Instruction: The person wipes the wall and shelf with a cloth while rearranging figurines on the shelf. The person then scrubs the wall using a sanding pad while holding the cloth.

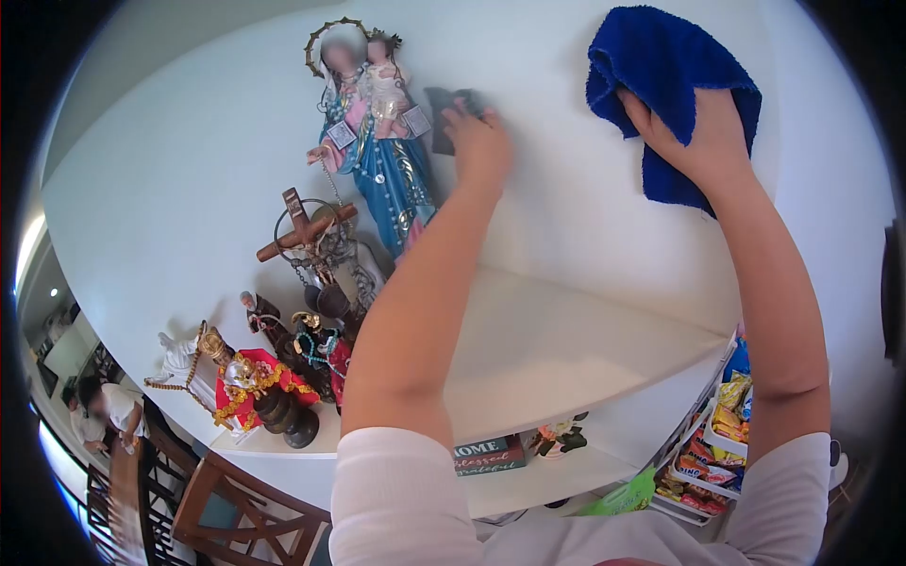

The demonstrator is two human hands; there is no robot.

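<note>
A dark, blurred flat object (442, 118) is in my left hand (483, 151), raised against the white wall just right of the tall statue in a blue robe (387, 189). My right hand (703, 141) grips a bunched blue cloth (661, 57) higher up at the right, and the cloth hangs down around the fingers. Below my hands lies the white corner shelf (566, 349). At its left stand a wooden cross (302, 226), a small figure in red with yellow garlands (250, 377) and other small figures, partly behind my left forearm.
Under the shelf are stacked sign blocks (491, 456) and flowers (562, 437). A rack of snack packets (708, 462) stands at the lower right. A wooden chair (245, 509) is at the lower left, with people (118, 415) farther back.
</note>
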